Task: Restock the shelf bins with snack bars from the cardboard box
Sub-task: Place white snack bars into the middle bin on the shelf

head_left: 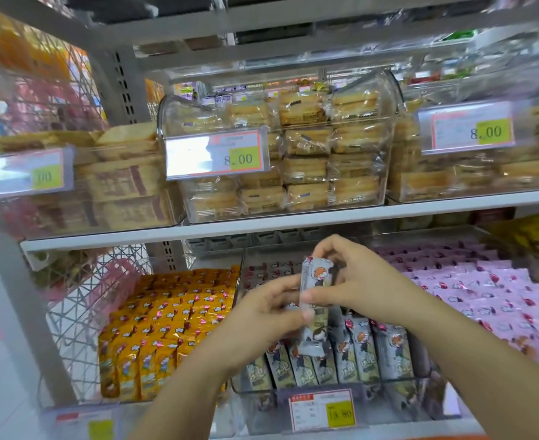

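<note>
I hold grey cartoon-printed snack bars point(315, 281) upright over the middle clear bin point(414, 387) on the lower shelf. My left hand point(262, 315) grips them from the left at mid height. My right hand point(354, 277) pinches them from the right, fingers on the top end and thumb lower down. Several more grey bars point(362, 354) stand in a row at the front of that bin. The cardboard box is out of view.
An orange-bar bin point(166, 328) sits left of the middle bin and a pink-bar bin point(484, 290) right of it. The shelf above point(262, 223) carries clear bins of wrapped cakes point(293, 160) with price tags. A price tag point(322, 411) fronts the middle bin. Wire mesh point(81, 312) stands at left.
</note>
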The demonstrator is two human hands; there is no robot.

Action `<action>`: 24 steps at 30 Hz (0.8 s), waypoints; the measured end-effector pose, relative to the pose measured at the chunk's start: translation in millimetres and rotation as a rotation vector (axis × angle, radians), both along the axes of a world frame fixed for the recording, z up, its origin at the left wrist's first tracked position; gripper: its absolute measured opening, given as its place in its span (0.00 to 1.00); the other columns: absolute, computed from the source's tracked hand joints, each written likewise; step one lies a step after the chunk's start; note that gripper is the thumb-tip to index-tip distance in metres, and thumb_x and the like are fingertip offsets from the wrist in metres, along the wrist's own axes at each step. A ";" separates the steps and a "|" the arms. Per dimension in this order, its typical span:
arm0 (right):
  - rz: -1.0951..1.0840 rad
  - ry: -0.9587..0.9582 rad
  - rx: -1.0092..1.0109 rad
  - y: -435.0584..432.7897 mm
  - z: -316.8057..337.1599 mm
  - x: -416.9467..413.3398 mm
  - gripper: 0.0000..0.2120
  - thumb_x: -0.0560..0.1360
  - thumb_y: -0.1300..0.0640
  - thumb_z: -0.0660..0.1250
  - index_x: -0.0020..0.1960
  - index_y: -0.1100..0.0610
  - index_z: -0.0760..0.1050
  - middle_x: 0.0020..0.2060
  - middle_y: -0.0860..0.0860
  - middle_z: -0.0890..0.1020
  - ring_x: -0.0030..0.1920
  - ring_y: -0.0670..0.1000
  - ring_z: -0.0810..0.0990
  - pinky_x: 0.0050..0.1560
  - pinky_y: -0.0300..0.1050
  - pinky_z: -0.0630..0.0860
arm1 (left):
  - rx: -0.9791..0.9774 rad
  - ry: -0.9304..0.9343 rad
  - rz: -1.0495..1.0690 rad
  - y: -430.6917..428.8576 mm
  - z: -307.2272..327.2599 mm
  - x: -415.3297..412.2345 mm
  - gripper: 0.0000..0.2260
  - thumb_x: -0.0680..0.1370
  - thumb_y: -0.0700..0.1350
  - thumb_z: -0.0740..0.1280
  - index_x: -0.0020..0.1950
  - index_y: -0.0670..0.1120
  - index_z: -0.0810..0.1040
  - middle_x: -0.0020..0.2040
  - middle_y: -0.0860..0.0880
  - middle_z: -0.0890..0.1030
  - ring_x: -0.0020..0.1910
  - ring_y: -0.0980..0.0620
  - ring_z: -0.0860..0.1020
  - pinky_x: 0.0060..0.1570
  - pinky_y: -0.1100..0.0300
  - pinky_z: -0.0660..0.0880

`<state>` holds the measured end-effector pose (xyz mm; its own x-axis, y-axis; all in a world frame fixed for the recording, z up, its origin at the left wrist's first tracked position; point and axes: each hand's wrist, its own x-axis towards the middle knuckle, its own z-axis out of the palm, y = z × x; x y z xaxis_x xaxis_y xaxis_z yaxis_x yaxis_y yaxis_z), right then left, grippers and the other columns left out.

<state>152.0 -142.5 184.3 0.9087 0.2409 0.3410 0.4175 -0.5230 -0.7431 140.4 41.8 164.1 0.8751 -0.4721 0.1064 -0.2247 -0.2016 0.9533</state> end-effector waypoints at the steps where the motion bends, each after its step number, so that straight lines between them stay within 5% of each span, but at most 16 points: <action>1: -0.024 -0.009 -0.005 -1.1 -0.5 0.6 0.19 0.64 0.48 0.78 0.48 0.47 0.72 0.44 0.47 0.80 0.27 0.37 0.72 0.30 0.31 0.65 | 0.025 0.005 -0.012 -1.5 -0.7 -0.7 0.20 0.77 0.40 0.68 0.59 0.64 0.72 0.53 0.59 0.80 0.49 0.59 0.82 0.48 0.65 0.77; 5: -0.034 0.006 -0.066 -13.0 4.7 -1.9 0.17 0.65 0.47 0.77 0.48 0.46 0.73 0.43 0.46 0.80 0.28 0.38 0.73 0.32 0.35 0.69 | 0.159 -0.055 -0.003 -9.4 -4.2 0.6 0.24 0.76 0.40 0.69 0.69 0.59 0.69 0.54 0.54 0.74 0.37 0.62 0.78 0.48 0.60 0.77; 7: -0.010 0.023 -0.128 -24.3 9.6 -5.3 0.16 0.67 0.46 0.76 0.49 0.45 0.73 0.43 0.44 0.80 0.33 0.38 0.76 0.36 0.38 0.74 | 0.179 -0.070 0.016 -17.9 -6.2 1.2 0.22 0.76 0.41 0.70 0.68 0.56 0.71 0.55 0.52 0.75 0.39 0.61 0.79 0.49 0.56 0.78; 11: -0.071 0.063 -0.254 -50.1 13.4 -12.9 0.20 0.64 0.46 0.77 0.48 0.43 0.69 0.38 0.40 0.75 0.33 0.41 0.74 0.38 0.40 0.70 | 0.394 -0.161 0.010 -31.1 -11.0 7.7 0.15 0.76 0.46 0.70 0.62 0.53 0.76 0.52 0.55 0.78 0.48 0.59 0.79 0.46 0.70 0.76; 14: -0.106 0.121 -0.411 -56.2 -2.5 -14.8 0.21 0.65 0.47 0.77 0.45 0.45 0.65 0.41 0.40 0.73 0.35 0.46 0.75 0.37 0.43 0.70 | 0.681 -0.251 0.109 -21.2 -15.0 18.3 0.11 0.75 0.48 0.71 0.57 0.52 0.78 0.46 0.58 0.77 0.41 0.62 0.76 0.39 0.72 0.71; 20: -0.109 -0.068 -1.082 -43.3 -43.2 -11.0 0.22 0.67 0.39 0.71 0.57 0.48 0.75 0.53 0.45 0.78 0.56 0.48 0.67 0.54 0.46 0.58 | 0.989 -0.355 0.132 -19.6 -29.2 21.5 0.19 0.74 0.50 0.72 0.64 0.55 0.74 0.59 0.54 0.75 0.51 0.54 0.76 0.52 0.59 0.75; 24: -0.121 -0.068 -0.922 -38.4 -31.5 -12.7 0.24 0.70 0.37 0.69 0.61 0.46 0.73 0.54 0.44 0.74 0.56 0.47 0.68 0.59 0.47 0.59 | 1.013 -0.387 0.129 -25.1 -39.5 24.5 0.21 0.74 0.54 0.70 0.66 0.55 0.73 0.60 0.54 0.76 0.56 0.53 0.76 0.53 0.55 0.75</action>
<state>139.3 -180.9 152.8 0.9305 0.3476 0.1157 0.3486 -0.9372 0.0115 164.9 16.7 124.7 0.9153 -0.4027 -0.0009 -0.3943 -0.8967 0.2012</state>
